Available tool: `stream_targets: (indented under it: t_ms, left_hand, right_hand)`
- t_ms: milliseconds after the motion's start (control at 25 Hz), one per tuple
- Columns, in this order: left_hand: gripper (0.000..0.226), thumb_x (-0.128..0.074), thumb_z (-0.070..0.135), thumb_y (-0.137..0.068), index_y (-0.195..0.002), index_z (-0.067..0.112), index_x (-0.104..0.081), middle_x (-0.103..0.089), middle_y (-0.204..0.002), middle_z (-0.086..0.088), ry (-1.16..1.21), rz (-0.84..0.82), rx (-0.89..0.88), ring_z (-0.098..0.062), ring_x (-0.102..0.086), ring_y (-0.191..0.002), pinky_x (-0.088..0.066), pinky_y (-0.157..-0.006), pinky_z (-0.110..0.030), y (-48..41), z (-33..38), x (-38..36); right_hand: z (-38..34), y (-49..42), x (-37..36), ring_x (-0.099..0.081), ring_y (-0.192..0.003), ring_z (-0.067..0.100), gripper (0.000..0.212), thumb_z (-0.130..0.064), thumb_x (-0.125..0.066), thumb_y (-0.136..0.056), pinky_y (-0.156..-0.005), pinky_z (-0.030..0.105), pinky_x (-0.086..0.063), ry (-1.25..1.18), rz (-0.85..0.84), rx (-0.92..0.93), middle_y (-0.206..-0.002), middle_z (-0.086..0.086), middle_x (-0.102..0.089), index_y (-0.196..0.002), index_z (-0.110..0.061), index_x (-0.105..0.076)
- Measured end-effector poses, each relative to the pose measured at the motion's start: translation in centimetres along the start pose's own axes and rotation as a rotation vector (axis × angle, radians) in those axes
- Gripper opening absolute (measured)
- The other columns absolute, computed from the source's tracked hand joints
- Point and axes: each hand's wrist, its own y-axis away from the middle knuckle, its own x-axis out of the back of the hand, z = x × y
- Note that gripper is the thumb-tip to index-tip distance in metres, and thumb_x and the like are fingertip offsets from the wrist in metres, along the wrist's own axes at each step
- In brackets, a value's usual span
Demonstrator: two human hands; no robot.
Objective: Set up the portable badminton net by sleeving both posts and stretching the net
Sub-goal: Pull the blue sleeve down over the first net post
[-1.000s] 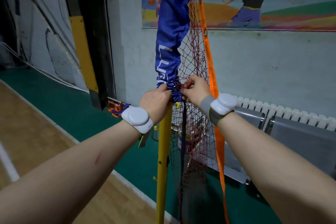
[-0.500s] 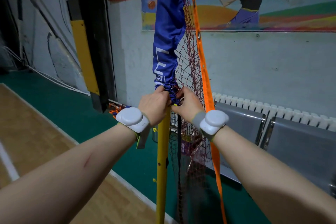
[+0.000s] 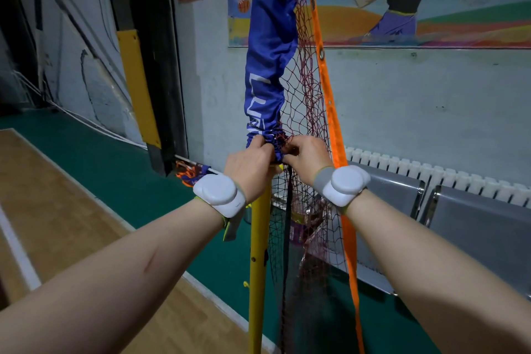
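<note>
A yellow post (image 3: 258, 253) stands upright in front of me. Its upper part is covered by the net's blue sleeve (image 3: 268, 66), whose lower end is bunched at about wrist height. My left hand (image 3: 253, 165) grips the bunched hem on the left side. On the right side, my right hand (image 3: 306, 158) pinches the same hem together with some mesh. The dark red net (image 3: 304, 100) hangs loose to the right of the post, edged by an orange tape (image 3: 333, 123) running top to bottom.
The wall with a mural and red banner is close behind the post. Metal bench seats (image 3: 474, 224) and a white radiator (image 3: 431, 175) line it at the right. A black and yellow pillar (image 3: 143, 89) stands left. Green floor borders the wooden court (image 3: 57, 195).
Both hands have stayed on the bunched sleeve hem and moved it only slightly on the post; the view has shifted a little.
</note>
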Motion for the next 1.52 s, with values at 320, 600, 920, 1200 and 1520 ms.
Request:
stream_targets:
  t_ms: [320,600,920,1200,1520]
  left_hand:
    - [0.023,-0.041,0.027,-0.095,-0.100,0.012,-0.057,-0.048,-0.110,-0.006,-0.094,0.021,-0.022,-0.032,-0.059,-0.083,-0.041,-0.060,-0.036,-0.1,0.2,-0.3]
    - [0.023,-0.041,0.027,-0.095,-0.096,0.012,-0.058,-0.051,-0.107,-0.005,-0.061,0.024,-0.155,-0.031,-0.058,-0.081,-0.038,-0.058,-0.035,1.4,-0.6,-0.9]
    - [0.021,-0.046,0.028,-0.093,-0.099,0.017,-0.063,-0.053,-0.109,-0.005,0.068,-0.084,-0.060,-0.031,-0.059,-0.090,-0.045,-0.067,-0.038,3.8,-2.5,-4.6]
    - [0.022,-0.050,0.033,-0.091,-0.098,0.017,-0.063,-0.055,-0.104,-0.006,0.247,-0.047,0.008,-0.030,-0.059,-0.093,-0.046,-0.072,-0.037,4.7,-4.5,-6.1]
    - [0.029,-0.050,0.033,-0.092,-0.108,0.011,-0.060,-0.056,-0.108,-0.013,0.495,0.018,-0.041,-0.036,-0.058,-0.098,-0.048,-0.082,-0.043,0.9,-7.7,-5.2]
  right_hand:
    - [1.2,0.9,-1.6,-0.051,-0.080,0.023,0.007,-0.008,-0.058,-0.081,-0.070,0.030,-0.040,-0.015,0.053,-0.085,-0.096,0.010,-0.056,-0.088,-0.006,-0.056]
    - [1.6,3.1,-3.2,-0.045,-0.078,0.022,0.008,-0.008,-0.054,-0.081,-0.061,0.027,-0.026,0.037,0.056,-0.025,-0.091,0.006,-0.050,-0.077,-0.012,-0.049]
    - [3.1,5.3,-6.4,-0.048,-0.096,0.025,0.008,-0.009,-0.062,-0.079,-0.069,0.026,-0.033,0.005,-0.046,-0.057,-0.095,0.003,-0.042,-0.073,-0.007,-0.059]
    - [2.5,6.7,-7.4,-0.049,-0.102,0.020,0.007,-0.018,-0.063,-0.081,-0.084,0.026,-0.038,-0.046,-0.073,-0.167,-0.105,0.005,-0.048,-0.079,-0.011,-0.062]
    - [-2.0,4.6,-6.5,-0.056,-0.085,0.031,0.012,-0.009,-0.043,-0.089,-0.074,0.039,-0.045,-0.083,0.251,-0.385,-0.093,0.015,-0.060,-0.095,-0.004,-0.053]
